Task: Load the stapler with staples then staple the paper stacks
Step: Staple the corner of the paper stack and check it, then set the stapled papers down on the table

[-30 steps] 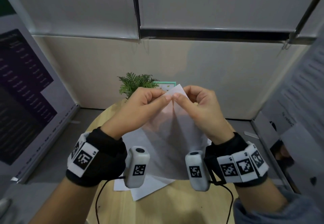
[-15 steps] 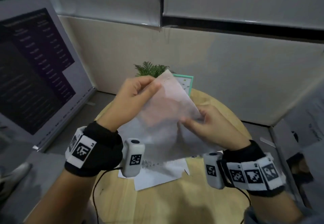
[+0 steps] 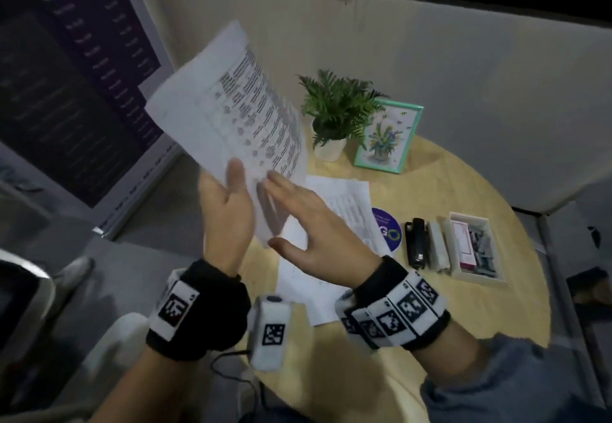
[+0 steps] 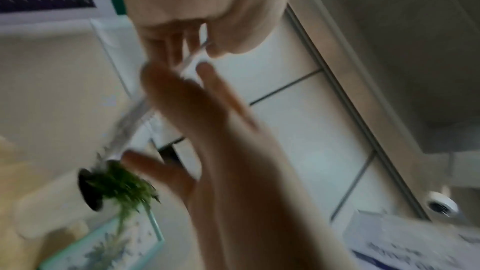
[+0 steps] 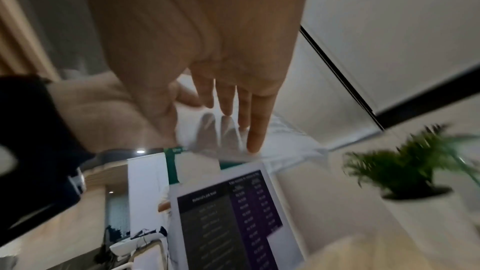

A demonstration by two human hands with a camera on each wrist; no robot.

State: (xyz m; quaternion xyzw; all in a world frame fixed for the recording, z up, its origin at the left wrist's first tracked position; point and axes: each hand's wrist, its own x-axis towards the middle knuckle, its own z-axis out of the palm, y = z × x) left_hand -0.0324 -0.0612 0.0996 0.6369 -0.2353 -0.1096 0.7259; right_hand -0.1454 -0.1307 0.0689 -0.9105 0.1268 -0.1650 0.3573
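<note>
Printed paper stack (image 3: 231, 114) held up tilted, more sheets (image 3: 334, 224) flat on table, black stapler (image 3: 418, 239) beside staple tray (image 3: 473, 247)

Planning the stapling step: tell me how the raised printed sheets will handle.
Likely floppy: the printed sheets bow and curl above the left hand. Probably light, held by one lower corner. May fan apart; the right hand is open beside them.

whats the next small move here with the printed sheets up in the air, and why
Probably bring the white printed paper stack down onto the round wooden table. The left hand pinches its lower edge with thumb on top, the right hand is flat-fingered against it, and the black stapler lies untouched beside the white tray, so a free hand is needed.
</note>
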